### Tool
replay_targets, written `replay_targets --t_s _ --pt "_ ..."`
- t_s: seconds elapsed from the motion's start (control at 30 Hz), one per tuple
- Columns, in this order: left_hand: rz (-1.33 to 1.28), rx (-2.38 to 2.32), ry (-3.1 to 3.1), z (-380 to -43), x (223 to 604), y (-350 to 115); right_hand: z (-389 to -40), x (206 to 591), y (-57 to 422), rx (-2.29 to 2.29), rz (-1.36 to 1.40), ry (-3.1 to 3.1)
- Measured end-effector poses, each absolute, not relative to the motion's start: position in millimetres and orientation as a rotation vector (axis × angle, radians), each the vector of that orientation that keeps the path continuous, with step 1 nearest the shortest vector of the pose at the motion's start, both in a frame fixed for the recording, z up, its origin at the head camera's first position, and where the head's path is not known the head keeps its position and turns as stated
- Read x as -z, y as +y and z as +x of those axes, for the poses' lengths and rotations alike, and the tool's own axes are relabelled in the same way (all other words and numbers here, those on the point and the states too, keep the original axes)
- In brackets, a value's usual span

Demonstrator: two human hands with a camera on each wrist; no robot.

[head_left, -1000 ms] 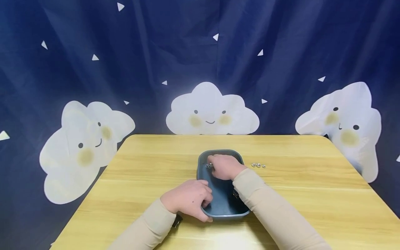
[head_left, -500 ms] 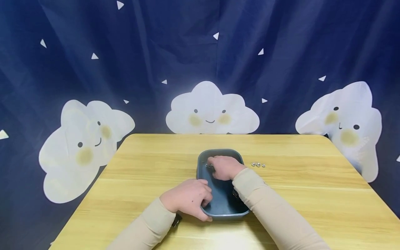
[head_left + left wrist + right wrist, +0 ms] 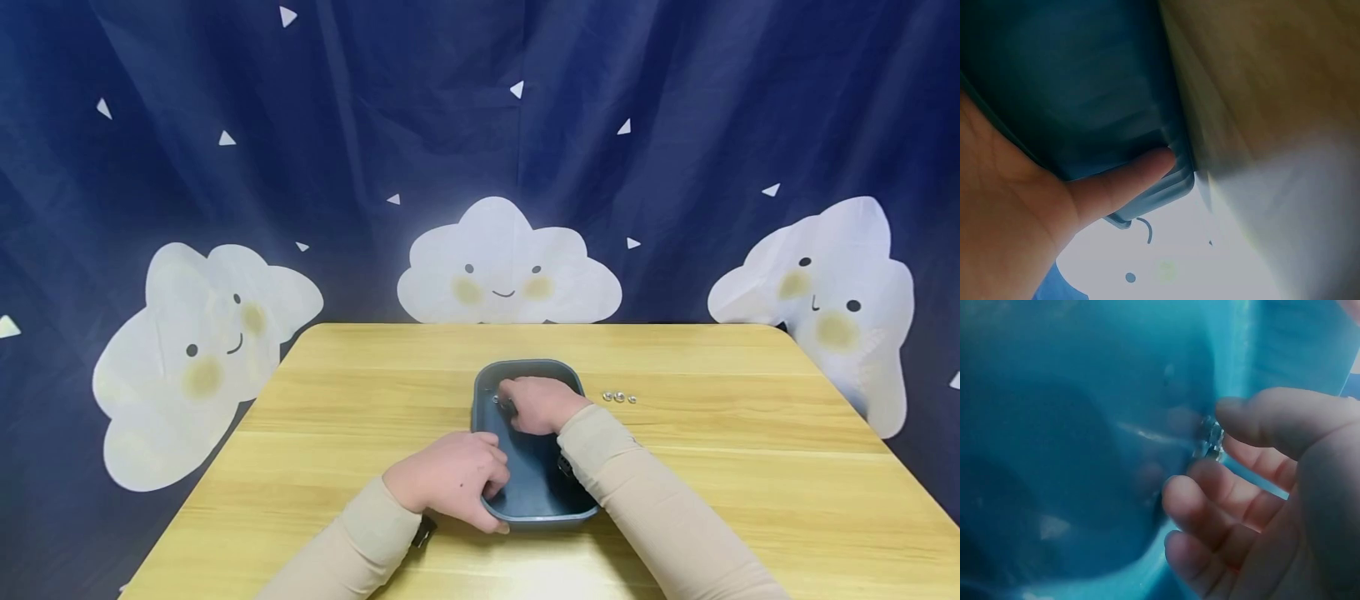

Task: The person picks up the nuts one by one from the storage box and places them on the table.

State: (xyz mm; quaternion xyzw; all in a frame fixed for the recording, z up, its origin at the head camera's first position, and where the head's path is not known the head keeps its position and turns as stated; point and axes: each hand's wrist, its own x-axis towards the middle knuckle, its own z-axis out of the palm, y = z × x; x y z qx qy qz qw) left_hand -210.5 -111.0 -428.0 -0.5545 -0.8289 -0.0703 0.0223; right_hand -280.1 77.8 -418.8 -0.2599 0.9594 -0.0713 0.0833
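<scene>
A dark blue-green rectangular tray with raised walls stands on the table. My left hand grips its near-left corner, thumb along the outer wall and fingers over the rim. In the left wrist view the thumb presses on the outside of the wall. Deep in the far part of the tray, my right hand pinches a small shiny metal nut between thumb and fingers, close to the tray's floor and wall. Another small shiny nut lies just left of those fingertips.
Three small silver nuts lie in a row on the wooden table, right of the tray. Behind the table hangs a dark blue curtain with white clouds.
The right fingers have shifted slightly within the tray and closed over the right-hand part of the small nuts, so fewer show there. The left hand and tray have stayed in place.
</scene>
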Motion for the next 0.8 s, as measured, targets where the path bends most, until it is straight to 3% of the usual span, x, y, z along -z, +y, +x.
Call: replay_targets --t_s 0.8 --pt "-1.716 0.23 -2.563 -210.1 428.2 -111.0 -278.6 420.5 81.0 0.178 -0.864 2.732"
